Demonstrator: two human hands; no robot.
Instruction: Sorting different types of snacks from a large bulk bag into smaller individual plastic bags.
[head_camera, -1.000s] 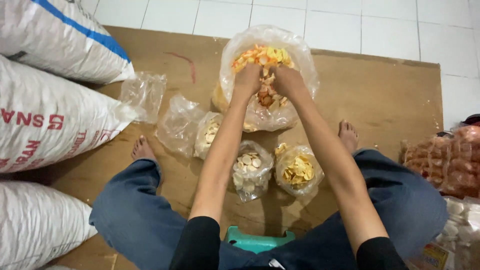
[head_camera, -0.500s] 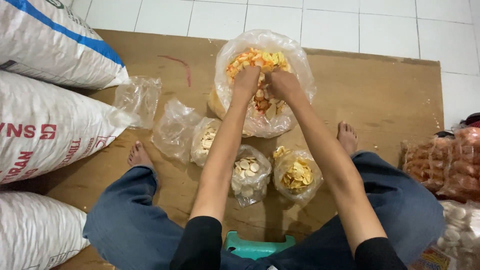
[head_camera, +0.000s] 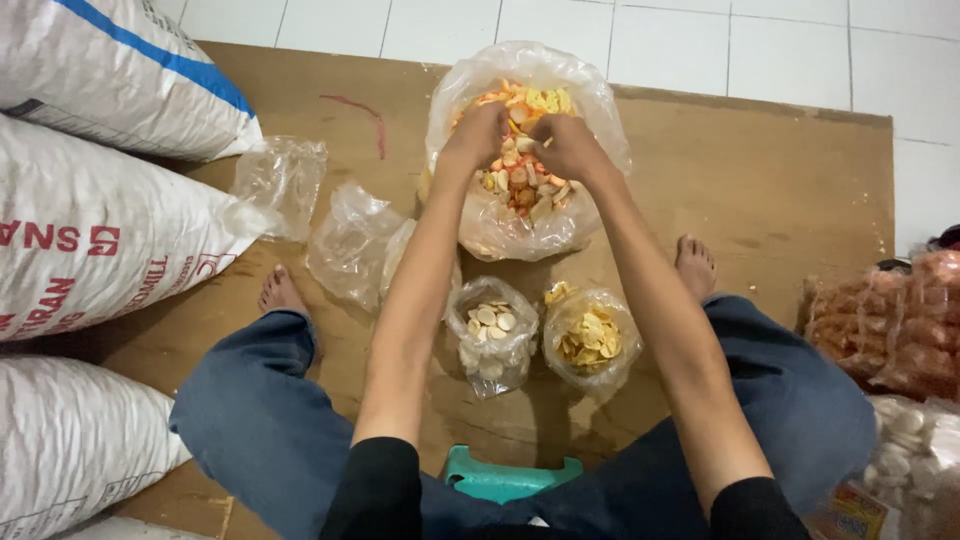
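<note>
Both hands reach into a large clear plastic bag (head_camera: 588, 105) of mixed orange, yellow and white crackers (head_camera: 517, 185) on a brown board. My left hand (head_camera: 476, 135) is closed among the crackers at the bag's left side. My right hand (head_camera: 563, 143) is closed among them beside it. Closer to me stand two small open bags: one with pale round crackers (head_camera: 490, 330) and one with yellow crackers (head_camera: 590, 338). A third small bag (head_camera: 402, 262) is partly hidden behind my left forearm.
Empty clear bags (head_camera: 281, 182) lie to the left on the brown board (head_camera: 760, 190). Three big white sacks (head_camera: 90, 230) line the left side. Packed bags of reddish crackers (head_camera: 890, 325) are at the right. A teal stool (head_camera: 510, 478) sits under me.
The view has shifted slightly; both hands have stayed inside the large bag, moving a little through the crackers.
</note>
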